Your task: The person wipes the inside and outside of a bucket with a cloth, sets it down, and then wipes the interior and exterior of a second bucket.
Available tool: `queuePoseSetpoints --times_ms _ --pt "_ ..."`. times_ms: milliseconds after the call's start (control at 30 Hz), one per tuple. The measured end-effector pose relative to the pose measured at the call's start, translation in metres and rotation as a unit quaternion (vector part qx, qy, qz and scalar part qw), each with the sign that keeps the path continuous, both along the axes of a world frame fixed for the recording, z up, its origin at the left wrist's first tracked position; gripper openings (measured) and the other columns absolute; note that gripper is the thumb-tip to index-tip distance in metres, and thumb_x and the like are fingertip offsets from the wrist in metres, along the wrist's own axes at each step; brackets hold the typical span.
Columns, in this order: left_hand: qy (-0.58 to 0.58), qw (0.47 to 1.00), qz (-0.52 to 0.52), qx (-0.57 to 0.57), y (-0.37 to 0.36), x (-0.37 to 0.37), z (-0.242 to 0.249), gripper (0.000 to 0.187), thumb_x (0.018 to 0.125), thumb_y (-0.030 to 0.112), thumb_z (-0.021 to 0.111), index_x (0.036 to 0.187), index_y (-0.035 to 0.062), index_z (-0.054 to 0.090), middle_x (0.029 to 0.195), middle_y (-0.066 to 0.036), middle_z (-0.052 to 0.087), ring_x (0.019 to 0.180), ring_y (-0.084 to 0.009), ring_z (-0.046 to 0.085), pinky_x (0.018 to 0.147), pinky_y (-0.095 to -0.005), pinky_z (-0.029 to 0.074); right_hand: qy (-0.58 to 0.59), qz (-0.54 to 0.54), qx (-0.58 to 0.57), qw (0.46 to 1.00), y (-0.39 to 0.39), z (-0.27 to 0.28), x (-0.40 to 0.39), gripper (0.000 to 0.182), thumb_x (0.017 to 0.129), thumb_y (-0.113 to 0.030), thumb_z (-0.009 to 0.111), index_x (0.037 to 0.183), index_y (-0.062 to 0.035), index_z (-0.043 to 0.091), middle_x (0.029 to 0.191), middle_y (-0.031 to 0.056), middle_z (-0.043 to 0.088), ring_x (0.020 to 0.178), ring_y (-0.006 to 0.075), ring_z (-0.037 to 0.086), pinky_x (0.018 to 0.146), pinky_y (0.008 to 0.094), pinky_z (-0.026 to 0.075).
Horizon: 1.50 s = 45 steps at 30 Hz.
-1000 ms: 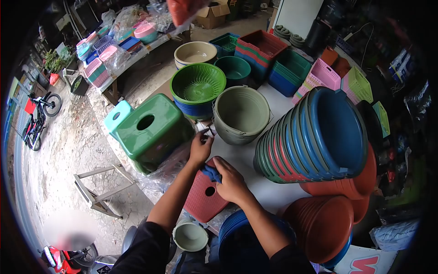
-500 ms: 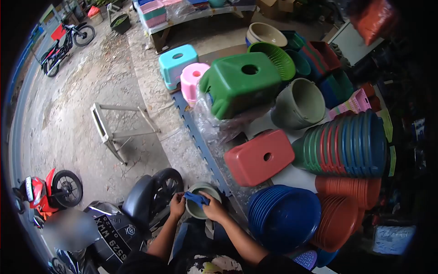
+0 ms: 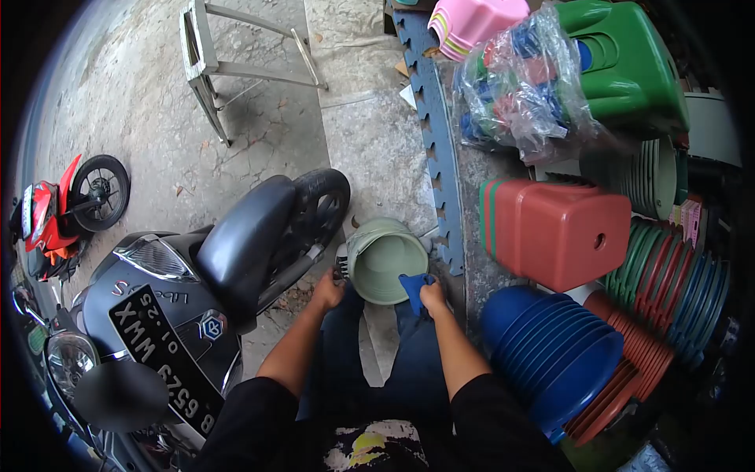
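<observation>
A pale green bucket [image 3: 391,267] lies between my hands with its round opening facing me. My right hand [image 3: 432,296] is closed on a blue cloth [image 3: 414,290], which touches the right side of the bucket's rim. At the bucket's left side is my left hand [image 3: 329,291], its fingers curled near a dark, ridged part beside the bucket; what they hold, if anything, is too small to make out.
A grey motorbike [image 3: 236,252] stands close on the left, a red one [image 3: 63,208] beyond it. Stacked blue basins [image 3: 550,346], red stools [image 3: 558,228] and a green stool [image 3: 629,63] line the right. A white frame [image 3: 200,47] stands ahead.
The view has tilted down toward the bucket. My hands have moved apart; the blue cloth, earlier between both hands over the bucket, is now in the right one only.
</observation>
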State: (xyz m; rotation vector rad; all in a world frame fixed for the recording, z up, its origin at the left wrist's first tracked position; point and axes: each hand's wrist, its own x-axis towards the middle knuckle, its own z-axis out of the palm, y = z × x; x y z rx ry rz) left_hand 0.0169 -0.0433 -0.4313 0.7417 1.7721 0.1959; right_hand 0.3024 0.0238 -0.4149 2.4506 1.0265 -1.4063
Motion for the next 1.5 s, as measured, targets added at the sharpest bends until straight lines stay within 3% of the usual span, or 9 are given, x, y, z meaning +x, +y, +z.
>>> queuePoseSetpoints --times_ms 167,233,367,467,533,667,1067,1333,1500 --pt "-0.030 0.999 0.040 0.006 0.008 0.026 -0.044 0.057 0.086 0.018 0.063 0.137 0.0050 0.043 0.133 -0.026 0.050 0.122 -0.0383 0.051 0.103 -0.0428 0.043 0.003 -0.043 0.046 0.998 -0.033 -0.101 0.031 0.054 0.077 -0.002 0.042 0.129 -0.0007 0.052 0.114 0.0192 0.062 0.104 0.0297 0.061 0.091 0.0386 0.047" --pt "0.006 1.000 0.014 -0.004 0.016 0.033 -0.051 0.058 0.085 0.017 0.063 0.137 0.0045 0.042 0.133 -0.026 0.048 0.124 -0.0397 0.048 0.105 -0.0435 0.041 0.072 -0.098 -0.038 0.992 -0.034 -0.110 0.035 0.057 0.078 -0.005 0.041 0.134 0.0021 0.048 0.128 0.0223 0.058 0.121 0.0344 0.054 0.102 0.0387 0.041" --pt "0.054 0.998 0.024 0.011 0.023 0.043 -0.039 0.060 0.085 0.018 0.064 0.138 0.0039 0.040 0.131 -0.026 0.048 0.125 -0.0406 0.046 0.106 -0.0441 0.039 0.076 -0.113 -0.085 0.987 -0.029 -0.093 0.033 0.053 0.076 -0.005 0.040 0.127 0.0036 0.053 0.120 0.0215 0.061 0.113 0.0322 0.058 0.096 0.0389 0.044" --pt "0.074 0.997 0.003 0.015 0.025 0.042 -0.042 0.057 0.085 0.019 0.064 0.135 0.0030 0.043 0.129 -0.026 0.049 0.123 -0.0414 0.047 0.105 -0.0440 0.040 0.064 -0.139 -0.044 0.987 -0.028 -0.086 0.038 0.044 0.073 -0.004 0.043 0.113 0.0055 0.059 0.104 0.0187 0.063 0.098 0.0293 0.061 0.085 0.0386 0.047" --pt "0.083 0.996 -0.022 0.016 0.022 0.036 -0.053 0.053 0.084 0.019 0.067 0.130 0.0016 0.047 0.118 -0.022 0.060 0.114 -0.0359 0.056 0.098 -0.0418 0.045 0.083 -0.208 0.014 0.975 -0.027 -0.072 0.034 0.015 0.067 -0.005 0.052 0.078 0.0031 0.060 0.077 0.0103 0.056 0.072 0.0221 0.052 0.069 0.0370 0.043" --pt "0.063 0.998 -0.015 0.020 0.024 0.028 -0.055 0.048 0.082 0.020 0.069 0.123 0.0021 0.050 0.112 -0.020 0.063 0.108 -0.0345 0.060 0.094 -0.0412 0.047 0.080 -0.241 0.032 0.967 -0.026 -0.060 0.033 0.013 0.067 -0.005 0.054 0.076 0.0028 0.059 0.076 0.0103 0.056 0.073 0.0223 0.052 0.069 0.0364 0.043" --pt "0.084 0.996 0.002 0.044 0.021 0.022 -0.037 0.043 0.075 0.022 0.075 0.110 0.0044 0.058 0.101 -0.017 0.068 0.097 -0.0323 0.066 0.085 -0.0397 0.051 0.107 -0.219 0.013 0.970 -0.014 -0.042 0.035 0.021 0.068 -0.008 0.055 0.086 0.0035 0.059 0.084 0.0123 0.057 0.078 0.0248 0.056 0.073 0.0378 0.047" --pt "0.110 0.991 0.035 0.071 0.014 0.035 -0.032 0.044 0.071 0.017 0.076 0.109 0.0030 0.057 0.095 -0.018 0.068 0.091 -0.0340 0.066 0.081 -0.0413 0.052 0.070 -0.163 0.084 0.981 -0.035 -0.069 0.030 0.066 0.071 -0.004 0.049 0.137 -0.0040 0.042 0.103 0.0125 0.058 0.089 0.0249 0.057 0.081 0.0366 0.049" --pt "0.113 0.992 0.015 0.057 0.015 0.036 -0.037 0.047 0.073 0.014 0.074 0.113 0.0012 0.053 0.104 -0.021 0.064 0.099 -0.0382 0.062 0.087 -0.0442 0.049 0.076 -0.171 0.089 0.978 -0.028 -0.062 0.022 0.065 0.071 -0.002 0.049 0.136 -0.0033 0.043 0.113 0.0134 0.059 0.100 0.0258 0.058 0.089 0.0353 0.047"
